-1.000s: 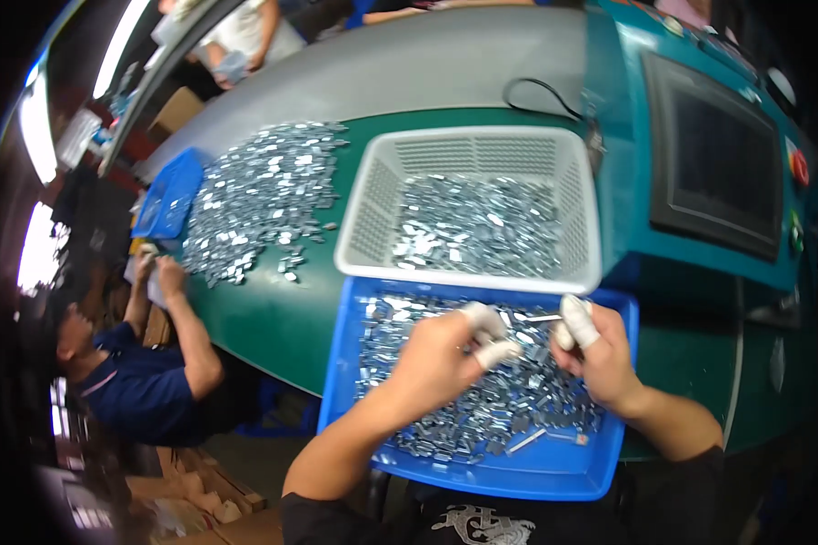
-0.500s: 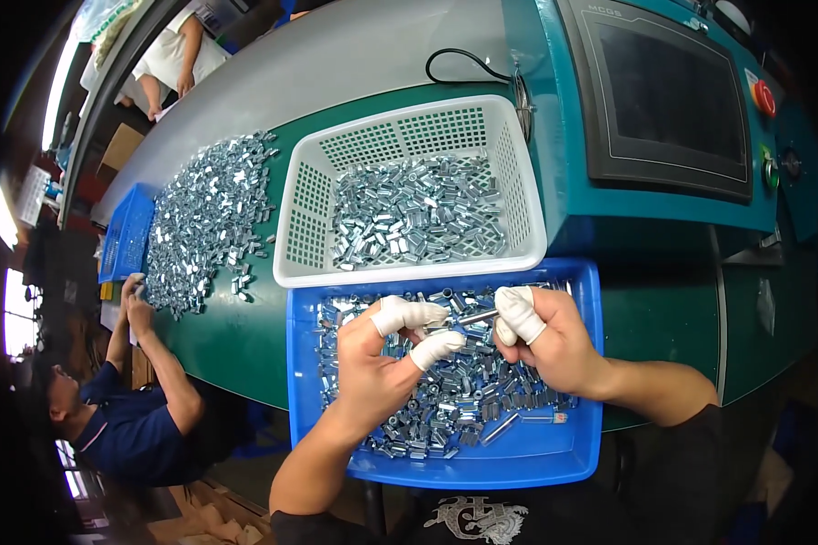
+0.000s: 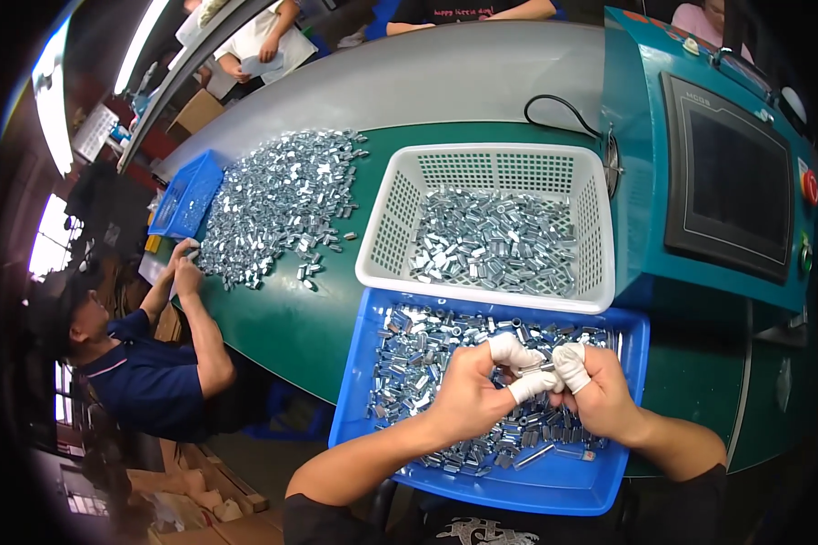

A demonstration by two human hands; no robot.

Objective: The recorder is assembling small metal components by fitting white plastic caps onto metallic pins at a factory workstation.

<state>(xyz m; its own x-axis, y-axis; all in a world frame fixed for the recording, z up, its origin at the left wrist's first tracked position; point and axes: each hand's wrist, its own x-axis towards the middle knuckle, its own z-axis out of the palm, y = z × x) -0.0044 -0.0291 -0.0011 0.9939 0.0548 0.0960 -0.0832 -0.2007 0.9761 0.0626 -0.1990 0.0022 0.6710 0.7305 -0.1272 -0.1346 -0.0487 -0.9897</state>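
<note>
My left hand [image 3: 473, 391] and my right hand [image 3: 604, 395] meet over the blue tray [image 3: 518, 493], their thumbs and forefingers wrapped in white finger covers. A small silvery metal coupling nut [image 3: 535, 369] shows between the left fingertips, partly covered by them. The right fingers are pinched at the nut's other end, round a slim metal rod that is almost hidden now. Beneath both hands, many loose metal coupling nuts [image 3: 418, 363] fill the tray. A thin metal pin [image 3: 533, 456] and a clear tube [image 3: 574, 452] lie near its front side.
Behind the tray, a white perforated basket [image 3: 373, 263] holds more nuts. A large pile of nuts [image 3: 282, 204] lies left on the green table [image 3: 277, 318], beside a blue basket [image 3: 184, 195] and a co-worker [image 3: 145, 363]. A teal machine [image 3: 650, 209] with a screen stands right.
My hands have come together, and the rod that showed between them is now mostly covered. The view has shifted, so the surroundings sit further right in the picture.
</note>
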